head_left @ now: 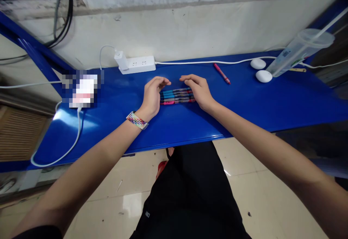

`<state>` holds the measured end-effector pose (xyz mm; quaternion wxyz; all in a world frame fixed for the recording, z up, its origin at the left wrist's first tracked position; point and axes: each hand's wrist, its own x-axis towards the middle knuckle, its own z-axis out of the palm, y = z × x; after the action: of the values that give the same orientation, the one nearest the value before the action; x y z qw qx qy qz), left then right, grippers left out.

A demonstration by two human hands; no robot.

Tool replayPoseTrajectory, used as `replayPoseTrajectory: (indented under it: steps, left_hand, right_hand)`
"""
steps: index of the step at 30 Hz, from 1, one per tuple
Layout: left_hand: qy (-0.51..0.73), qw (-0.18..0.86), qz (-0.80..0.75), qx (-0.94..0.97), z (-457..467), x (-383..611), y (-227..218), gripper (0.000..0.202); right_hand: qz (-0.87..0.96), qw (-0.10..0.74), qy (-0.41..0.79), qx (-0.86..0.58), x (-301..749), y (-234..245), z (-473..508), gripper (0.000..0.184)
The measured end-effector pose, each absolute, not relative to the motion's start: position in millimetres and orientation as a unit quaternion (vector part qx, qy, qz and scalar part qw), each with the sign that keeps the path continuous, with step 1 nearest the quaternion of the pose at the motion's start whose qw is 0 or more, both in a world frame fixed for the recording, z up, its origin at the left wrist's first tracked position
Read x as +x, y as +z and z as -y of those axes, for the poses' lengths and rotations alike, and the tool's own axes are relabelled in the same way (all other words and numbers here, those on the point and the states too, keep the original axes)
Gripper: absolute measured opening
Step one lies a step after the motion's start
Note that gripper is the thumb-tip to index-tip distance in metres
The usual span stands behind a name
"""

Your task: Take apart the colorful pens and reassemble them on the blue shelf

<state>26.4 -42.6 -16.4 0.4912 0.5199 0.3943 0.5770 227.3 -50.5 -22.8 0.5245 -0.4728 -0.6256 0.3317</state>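
Several pens [178,96] lie side by side in a row on the blue tabletop [174,126], parallel to its front edge. Most have blue or dark grips; the nearest has a pink one. At their left end my left hand [151,96] stands on its edge with the palm turned inward and the fingers curved forward. My right hand [201,92] mirrors it, its palm against or just beside the right end and covering the pen tips there. Both hands are cupped and open, with no pen gripped in the fingers. A separate red pen [222,74] lies behind my right hand.
A white power strip [141,64] with a plugged-in charger [121,60] stands by the wall. At left lies a blurred-out device [84,90] with a white cable [79,130]. Two white rounded objects [264,76] and a tilted clear plastic container [292,54] are at right.
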Motion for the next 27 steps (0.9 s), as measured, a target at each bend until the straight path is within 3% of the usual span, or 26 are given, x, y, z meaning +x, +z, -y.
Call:
replayPoseTrajectory:
  steps: [19,27]
  left_hand:
    - [0.584,0.437,-0.407,0.55,52,29,-17,0.026]
    - [0.579,0.427,-0.41,0.561,53,27,-17,0.027]
  right_hand:
    - [0.731,0.436,0.208,-0.483,225,-14,72,0.025]
    - [0.835,0.389,0.151,-0.359,236,-7,90,0.018]
